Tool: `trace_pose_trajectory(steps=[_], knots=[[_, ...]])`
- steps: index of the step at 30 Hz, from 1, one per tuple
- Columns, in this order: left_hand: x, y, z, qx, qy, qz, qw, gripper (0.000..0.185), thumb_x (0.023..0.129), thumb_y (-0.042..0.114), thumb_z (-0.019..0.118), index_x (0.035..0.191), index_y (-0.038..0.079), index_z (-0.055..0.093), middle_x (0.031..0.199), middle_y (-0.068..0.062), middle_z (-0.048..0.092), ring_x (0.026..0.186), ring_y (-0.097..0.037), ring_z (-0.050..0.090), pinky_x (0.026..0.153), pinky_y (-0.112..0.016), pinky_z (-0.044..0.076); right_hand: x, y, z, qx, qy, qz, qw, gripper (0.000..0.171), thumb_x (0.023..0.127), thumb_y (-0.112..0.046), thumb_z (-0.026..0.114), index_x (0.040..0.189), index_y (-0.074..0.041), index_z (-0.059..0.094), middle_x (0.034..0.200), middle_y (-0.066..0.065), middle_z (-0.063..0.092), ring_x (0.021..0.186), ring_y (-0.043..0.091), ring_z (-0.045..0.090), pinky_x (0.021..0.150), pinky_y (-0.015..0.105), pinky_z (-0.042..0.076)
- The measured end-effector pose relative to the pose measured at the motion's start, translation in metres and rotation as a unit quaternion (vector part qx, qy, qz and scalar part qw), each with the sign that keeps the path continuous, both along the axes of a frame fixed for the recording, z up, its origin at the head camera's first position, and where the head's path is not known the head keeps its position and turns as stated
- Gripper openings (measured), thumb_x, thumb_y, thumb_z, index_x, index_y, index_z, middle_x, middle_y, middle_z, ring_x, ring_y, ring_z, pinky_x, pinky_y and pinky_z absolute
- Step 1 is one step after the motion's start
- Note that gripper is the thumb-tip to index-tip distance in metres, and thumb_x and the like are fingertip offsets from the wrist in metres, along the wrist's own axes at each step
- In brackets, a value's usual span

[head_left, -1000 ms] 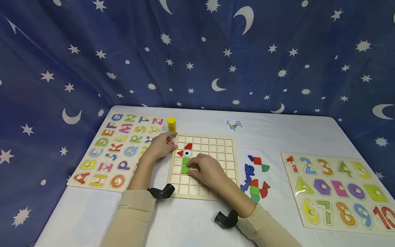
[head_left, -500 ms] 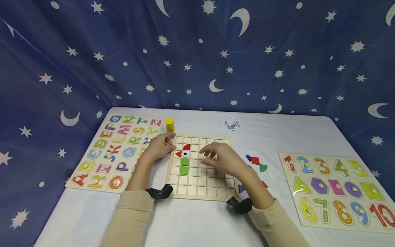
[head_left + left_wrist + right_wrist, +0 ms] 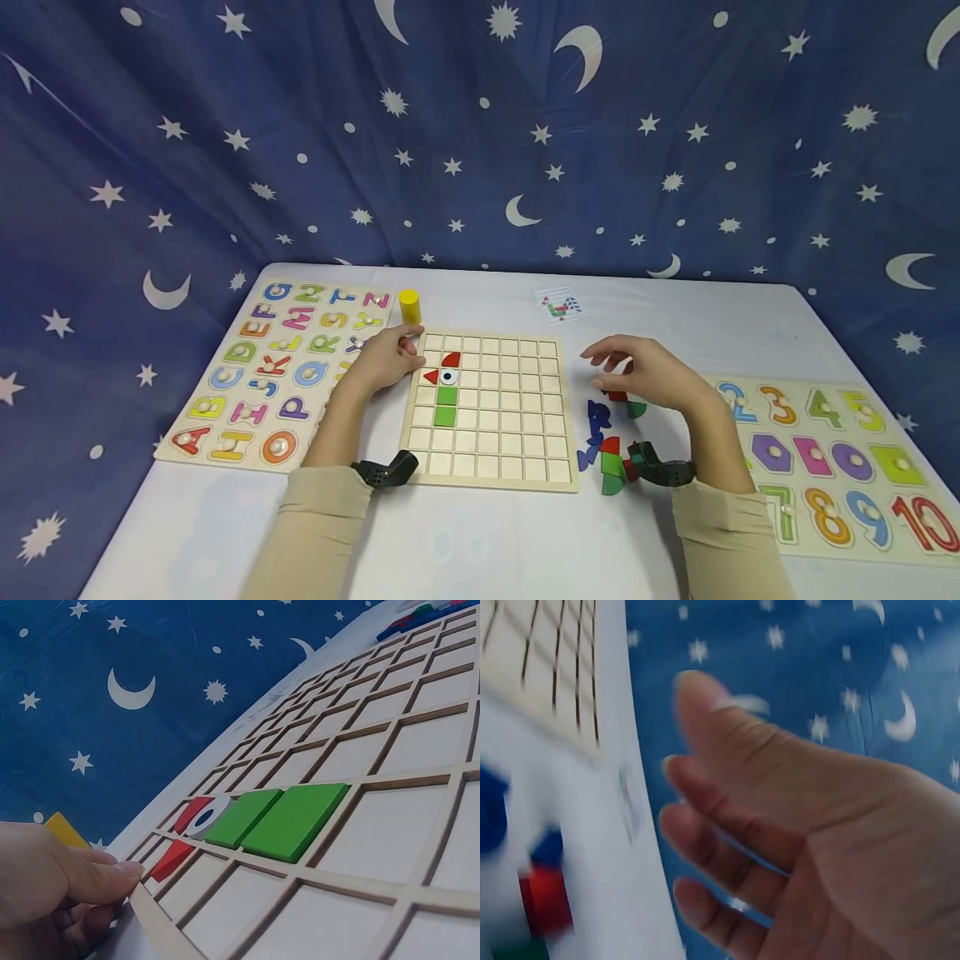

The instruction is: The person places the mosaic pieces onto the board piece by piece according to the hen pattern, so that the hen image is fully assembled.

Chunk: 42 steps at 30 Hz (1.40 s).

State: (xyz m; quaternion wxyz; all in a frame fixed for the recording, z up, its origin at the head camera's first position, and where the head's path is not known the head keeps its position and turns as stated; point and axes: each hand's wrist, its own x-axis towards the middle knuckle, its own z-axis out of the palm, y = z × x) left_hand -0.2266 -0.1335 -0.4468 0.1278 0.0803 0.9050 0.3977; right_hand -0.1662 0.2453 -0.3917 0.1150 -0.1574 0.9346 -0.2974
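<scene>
My left hand (image 3: 386,360) rests at the upper left corner of a wooden grid board (image 3: 517,485), index finger and thumb touching its rim. On the board sit a red quarter-round piece (image 3: 451,359), a red triangle (image 3: 431,377), a white eye piece (image 3: 447,377) and two green squares (image 3: 445,416) in a column. My right hand (image 3: 648,371) hovers right of the board with fingers apart, nothing in it. Below it lie loose blue pieces (image 3: 597,415), a red piece (image 3: 546,900) and green ones (image 3: 612,484); the hand and wrist camera partly hide this pile.
A yellow cylinder (image 3: 409,307) stands behind my left hand. Left of the board lies an alphabet puzzle (image 3: 247,400); at the right, a number and shape puzzle (image 3: 847,521), partly under my right forearm. A small picture card (image 3: 561,305) lies behind the board.
My right hand has let go of the lower green square, lifted away and moved right, over the loose pieces. My left hand has stayed at the board's corner.
</scene>
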Motion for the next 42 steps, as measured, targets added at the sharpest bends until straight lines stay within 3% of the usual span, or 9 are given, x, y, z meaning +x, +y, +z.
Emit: trace_pose_trajectory(steps=[7, 15, 35, 42], knots=[[0.000, 0.000, -0.002, 0.000, -0.006, 0.003, 1.0000, 0.053, 0.087, 0.014, 0.067, 0.137, 0.010, 0.049, 0.089, -0.003, 0.053, 0.077, -0.017, 0.047, 0.073, -0.030, 0.038, 0.004, 0.042, -0.010, 0.041, -0.098, -0.043, 0.993, 0.038, 0.076, -0.025, 0.079, 0.106, -0.010, 0.062, 0.092, 0.007, 0.056, 0.088, 0.021, 0.048, 0.073, 0.031, 0.043], [-0.001, -0.001, -0.002, 0.002, 0.001, 0.000, 1.0000, 0.053, 0.086, 0.013, 0.066, 0.136, 0.009, 0.049, 0.088, -0.003, 0.052, 0.076, -0.016, 0.047, 0.071, -0.029, 0.038, 0.002, 0.054, -0.019, 0.046, -0.156, -0.060, 0.985, 0.040, 0.072, -0.026, 0.082, 0.099, -0.008, 0.058, 0.085, 0.007, 0.050, 0.083, 0.021, 0.047, 0.070, 0.032, 0.040], [-0.002, 0.000, -0.001, 0.011, -0.010, -0.002, 0.9999, 0.053, 0.087, 0.013, 0.066, 0.137, 0.008, 0.048, 0.087, -0.003, 0.051, 0.075, -0.017, 0.046, 0.070, -0.029, 0.038, -0.003, 0.053, -0.029, 0.084, -0.169, -0.070, 0.980, 0.037, 0.072, -0.025, 0.082, 0.099, -0.011, 0.061, 0.083, 0.005, 0.049, 0.082, 0.020, 0.046, 0.067, 0.030, 0.039], [-0.001, 0.000, -0.001, 0.008, -0.008, -0.002, 0.9999, 0.053, 0.088, 0.013, 0.065, 0.137, 0.008, 0.048, 0.087, -0.003, 0.051, 0.076, -0.017, 0.046, 0.071, -0.029, 0.037, -0.006, 0.056, -0.032, 0.083, -0.166, -0.081, 0.979, 0.029, 0.072, -0.022, 0.082, 0.093, -0.011, 0.065, 0.079, 0.003, 0.050, 0.081, 0.019, 0.046, 0.067, 0.030, 0.038]])
